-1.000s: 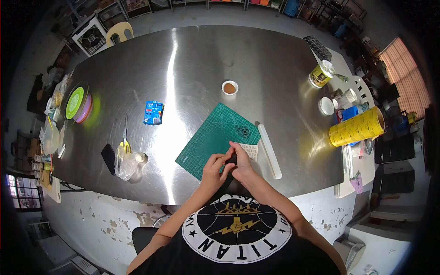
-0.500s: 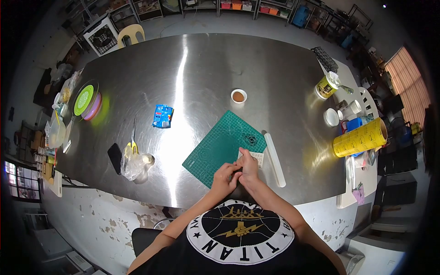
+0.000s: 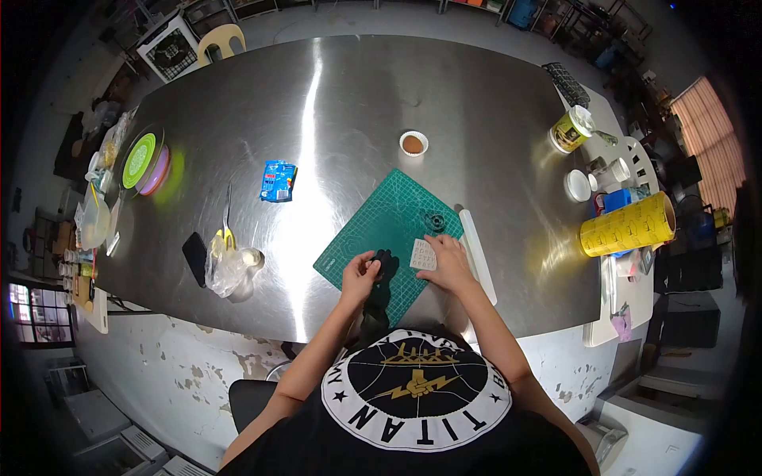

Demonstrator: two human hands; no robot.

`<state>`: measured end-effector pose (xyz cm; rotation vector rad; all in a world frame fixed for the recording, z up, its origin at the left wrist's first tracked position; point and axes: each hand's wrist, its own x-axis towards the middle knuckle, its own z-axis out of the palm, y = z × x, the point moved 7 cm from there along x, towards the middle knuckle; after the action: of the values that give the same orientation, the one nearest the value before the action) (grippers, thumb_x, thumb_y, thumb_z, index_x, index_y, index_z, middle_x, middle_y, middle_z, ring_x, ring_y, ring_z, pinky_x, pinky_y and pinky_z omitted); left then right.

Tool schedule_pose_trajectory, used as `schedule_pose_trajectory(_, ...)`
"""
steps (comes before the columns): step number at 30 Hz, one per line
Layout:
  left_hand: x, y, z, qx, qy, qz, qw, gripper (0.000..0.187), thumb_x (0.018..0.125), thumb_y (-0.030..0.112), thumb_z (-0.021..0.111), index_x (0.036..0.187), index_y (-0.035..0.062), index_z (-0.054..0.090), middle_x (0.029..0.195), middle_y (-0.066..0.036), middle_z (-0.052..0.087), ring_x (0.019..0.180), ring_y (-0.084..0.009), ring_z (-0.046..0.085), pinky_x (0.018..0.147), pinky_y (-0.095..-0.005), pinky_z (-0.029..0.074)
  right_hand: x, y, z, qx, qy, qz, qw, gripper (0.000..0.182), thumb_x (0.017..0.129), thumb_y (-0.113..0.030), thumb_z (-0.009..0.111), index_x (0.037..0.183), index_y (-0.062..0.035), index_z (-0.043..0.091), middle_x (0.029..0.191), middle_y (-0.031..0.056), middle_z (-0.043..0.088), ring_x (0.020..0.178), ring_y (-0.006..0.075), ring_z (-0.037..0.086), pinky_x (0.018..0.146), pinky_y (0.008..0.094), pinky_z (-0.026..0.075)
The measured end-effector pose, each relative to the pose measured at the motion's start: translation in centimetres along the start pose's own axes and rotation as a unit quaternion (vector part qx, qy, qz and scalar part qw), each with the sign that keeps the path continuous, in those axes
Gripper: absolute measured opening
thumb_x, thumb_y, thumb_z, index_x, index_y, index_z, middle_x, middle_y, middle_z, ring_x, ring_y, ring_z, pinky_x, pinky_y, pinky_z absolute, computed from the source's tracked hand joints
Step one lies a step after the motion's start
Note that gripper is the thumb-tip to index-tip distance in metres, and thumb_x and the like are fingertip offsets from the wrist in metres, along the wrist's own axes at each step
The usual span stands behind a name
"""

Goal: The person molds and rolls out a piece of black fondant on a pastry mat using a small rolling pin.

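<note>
A pale, flat letter mold (image 3: 423, 255) with small raised or sunken characters lies on the green cutting mat (image 3: 361, 230). My right hand (image 3: 451, 266) grips its right side, thumb at the near edge and fingers at the far edge. Over the mat's left part, my left hand (image 3: 361, 275) is closed in a pinch. Whatever sits between its fingertips is too small to make out, and a dark shadow falls beside them. A small black coiled item (image 3: 434, 221) rests on the mat beyond the mold. Just right of the mat lies a white rolling bar (image 3: 477, 258).
A paper cup of brown powder (image 3: 413, 143) stands beyond the mat. Leftward are a blue packet (image 3: 279, 182), yellow-handled scissors (image 3: 225, 236), a plastic bag (image 3: 230, 272) and a black phone (image 3: 195, 259). A yellow roll (image 3: 627, 225) and a tub (image 3: 570, 131) are at right.
My hands, together before over the mat's near edge, have come apart. The left has moved left, the right onto the mold. The view has tilted slightly downward.
</note>
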<state>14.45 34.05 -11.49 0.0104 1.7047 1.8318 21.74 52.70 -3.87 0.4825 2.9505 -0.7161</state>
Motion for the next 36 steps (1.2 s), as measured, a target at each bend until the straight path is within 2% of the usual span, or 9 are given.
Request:
schedule_pose_trajectory(8,-1.4,0.7,1.5,-0.143,-0.068,-0.108,0.981,0.028,0.089,0.021,0.056,0.109,0.0008,0.054,0.086,-0.001,0.057,0.066,-0.0073,0.049,0.062,-0.0192,0.04,3.4,1.0,1.3,0.093,-0.077,0.014,0.993,0.044,0.064,-0.03,0.076,0.09,0.0011,0.059,0.092,0.0196,0.059,0.088,0.034,0.058,0.079,0.0377,0.046)
schedule_pose_trajectory(13,-0.8,0.4,1.0,0.031,-0.059,-0.019,0.998,0.028,0.09,0.025,0.056,0.103,0.0002,0.057,0.078,0.001,0.056,0.063,-0.0051,0.045,0.057,-0.0186,0.036,8.8,-0.9,-0.7,0.263,0.039,0.066,0.962,0.044,0.068,-0.027,0.073,0.096,0.0037,0.058,0.083,0.0197,0.063,0.078,0.0347,0.062,0.071,0.0409,0.048)
schedule_pose_trajectory(17,-0.5,0.6,0.5,0.072,-0.023,0.031,0.997,0.026,0.091,0.026,0.054,0.094,0.001,0.06,0.071,0.001,0.055,0.06,-0.005,0.044,0.054,-0.0195,0.035,10.5,-1.5,0.3,0.154,0.136,0.038,0.978,0.044,0.072,-0.026,0.07,0.1,0.0043,0.057,0.103,0.0212,0.06,0.091,0.0381,0.058,0.076,0.0412,0.047)
schedule_pose_trajectory(19,-0.4,0.6,0.4,0.055,-0.016,0.016,0.998,0.028,0.092,0.028,0.052,0.093,0.0007,0.059,0.074,-0.001,0.055,0.061,-0.0061,0.045,0.056,-0.0194,0.035,7.7,-5.7,-2.6,0.084,0.269,-0.13,0.951,0.042,0.076,-0.024,0.067,0.107,0.0016,0.056,0.106,0.0199,0.058,0.096,0.0365,0.056,0.081,0.0394,0.046)
schedule_pose_trajectory(22,-0.6,1.0,0.4,-0.074,0.012,0.009,0.997,0.032,0.093,0.031,0.047,0.081,0.0045,0.059,0.064,0.003,0.051,0.055,-0.0061,0.042,0.051,-0.0204,0.033,4.7,-7.9,1.4,0.327,0.002,-0.133,0.935,0.034,0.079,-0.024,0.065,0.106,-0.0032,0.059,0.108,0.0159,0.057,0.096,0.0292,0.055,0.082,0.0355,0.045)
schedule_pose_trajectory(24,-0.7,1.4,1.8,-0.152,-0.037,-0.015,0.987,0.035,0.094,0.034,0.042,0.079,0.0059,0.056,0.065,0.001,0.05,0.056,-0.0075,0.043,0.054,-0.0213,0.035,3.0,-7.3,5.0,0.446,-0.02,-0.103,0.889,0.03,0.084,-0.02,0.063,0.106,-0.0008,0.059,0.097,0.0086,0.061,0.074,0.0138,0.058,0.061,0.0245,0.048)
schedule_pose_trajectory(28,-2.0,1.4,4.1,-0.179,-0.096,-0.026,0.979,0.034,0.096,0.035,0.039,0.094,0.0044,0.052,0.073,0.0,0.05,0.064,-0.0085,0.046,0.057,-0.0223,0.038,1.2,-5.6,6.7,0.587,-0.075,0.052,0.804,0.02,0.087,-0.01,0.058,0.105,-0.0009,0.062,0.078,0.0023,0.064,0.051,0.0037,0.048,0.043,0.0181,0.04)
schedule_pose_trajectory(35,-1.7,0.0,4.4,-0.048,-0.144,-0.025,0.988,0.037,0.096,0.039,0.036,0.097,0.0036,0.048,0.071,0.002,0.047,0.062,-0.0087,0.043,0.06,-0.0223,0.038,1.1,-4.6,5.6,0.528,-0.015,0.047,0.848,0.024,0.089,-0.014,0.056,0.109,-0.0009,0.061,0.092,0.0076,0.066,0.058,0.0067,0.053,0.05,0.0206,0.046)
schedule_pose_trajectory(36,-1.6,0.6,4.3,-0.07,-0.149,0.011,0.986,0.039,0.096,0.041,0.035,0.096,0.0038,0.048,0.07,0.002,0.046,0.062,-0.0086,0.042,0.06,-0.0224,0.038,1.2,-5.0,5.6,0.589,-0.058,0.059,0.804,0.026,0.09,-0.017,0.054,0.11,-0.0006,0.06,0.096,0.0085,0.065,0.06,0.0076,0.055,0.052,0.0214,0.047)
